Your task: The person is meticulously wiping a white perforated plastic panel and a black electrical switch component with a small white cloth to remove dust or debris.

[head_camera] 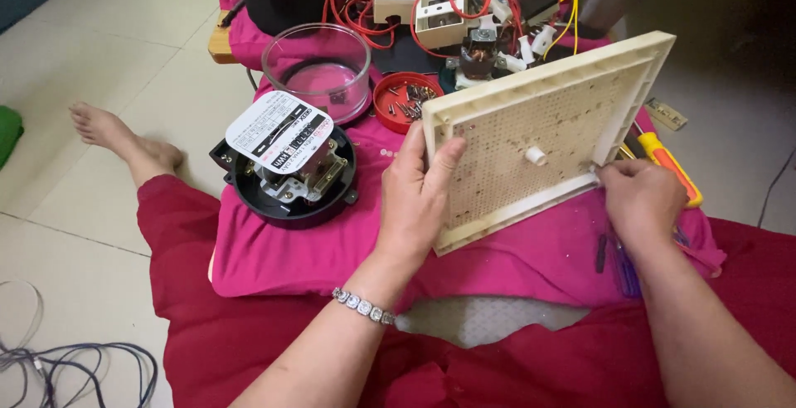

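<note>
My left hand (419, 196) grips the left edge of a cream square plastic panel (543, 130), thumb on its perforated face. The panel is tilted upright over a pink cloth (315, 246), with a small white peg sticking out at its middle. My right hand (638, 201) pinches the panel's lower right edge. A round black electric meter base (290, 177) with a white printed dial plate lies left of my left hand. Behind it stands a clear round cover (317, 66).
A red lid (402, 101) holding screws sits behind the panel. Red and yellow wires with white parts (464, 2) pile at the back. A yellow-handled screwdriver (672, 167) lies at the right. Dark cables (75, 366) trail on the tiled floor at the lower left.
</note>
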